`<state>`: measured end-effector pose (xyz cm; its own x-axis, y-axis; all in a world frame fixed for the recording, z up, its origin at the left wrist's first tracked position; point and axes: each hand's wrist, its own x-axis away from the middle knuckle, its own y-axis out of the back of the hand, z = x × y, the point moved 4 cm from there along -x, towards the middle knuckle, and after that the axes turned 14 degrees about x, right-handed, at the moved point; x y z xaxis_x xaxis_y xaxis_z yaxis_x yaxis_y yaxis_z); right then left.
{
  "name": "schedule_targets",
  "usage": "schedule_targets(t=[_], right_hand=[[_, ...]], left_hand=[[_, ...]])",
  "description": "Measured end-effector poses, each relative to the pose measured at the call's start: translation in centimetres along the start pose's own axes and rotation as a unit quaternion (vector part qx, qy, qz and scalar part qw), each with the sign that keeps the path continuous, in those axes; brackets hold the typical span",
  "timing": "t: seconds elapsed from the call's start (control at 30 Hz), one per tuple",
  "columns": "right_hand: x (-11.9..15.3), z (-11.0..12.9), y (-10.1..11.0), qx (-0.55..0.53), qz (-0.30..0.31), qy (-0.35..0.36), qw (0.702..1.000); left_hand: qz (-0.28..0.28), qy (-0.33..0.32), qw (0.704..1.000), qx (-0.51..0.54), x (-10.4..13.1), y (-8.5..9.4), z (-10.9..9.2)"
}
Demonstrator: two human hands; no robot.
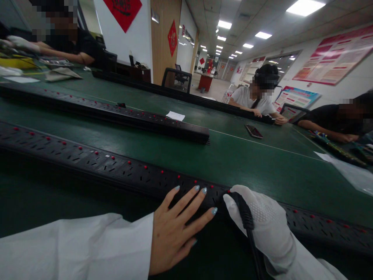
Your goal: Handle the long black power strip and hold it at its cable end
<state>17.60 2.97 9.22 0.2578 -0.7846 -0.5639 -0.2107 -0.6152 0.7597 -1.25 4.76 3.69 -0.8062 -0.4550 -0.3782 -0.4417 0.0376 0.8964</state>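
Observation:
A long black socket strip [116,165] with a row of red lights or buttons lies across the green table. My left hand [182,229], ungloved with light blue nails, rests on the strip's near edge with its fingers spread. Just to its right, my right hand [259,217] wears a white glove with dots and is closed round a black plug [243,208]. The plug's front end meets the strip beside a red dot; its prongs are hidden. A thick black cable runs down from it.
Behind lies a second black strip [175,126], with a paper slip [175,116] beside it. A phone [253,131] is farther right. Along the far edge runs another long black bar [163,91]. Several people sit round the table. A plastic sheet [346,171] lies at the right.

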Motion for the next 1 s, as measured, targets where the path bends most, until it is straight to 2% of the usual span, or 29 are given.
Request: schedule_targets(t=[0.27,0.7,1.0], right_hand=[[0.00,-0.07,-0.08,0.013,-0.021,0.001,1.000],[-0.07,0.09,-0.06,0.012,-0.012,-0.005,1.000],[-0.03,-0.02,0.03,0.013,-0.016,0.004,1.000]], left_hand=[[-0.011,0.003,1.000,0.005,0.00,-0.12,-0.03],[0.007,0.002,1.000,-0.009,-0.04,0.02,-0.03],[-0.002,-0.006,1.000,-0.005,-0.02,0.12,-0.05]])
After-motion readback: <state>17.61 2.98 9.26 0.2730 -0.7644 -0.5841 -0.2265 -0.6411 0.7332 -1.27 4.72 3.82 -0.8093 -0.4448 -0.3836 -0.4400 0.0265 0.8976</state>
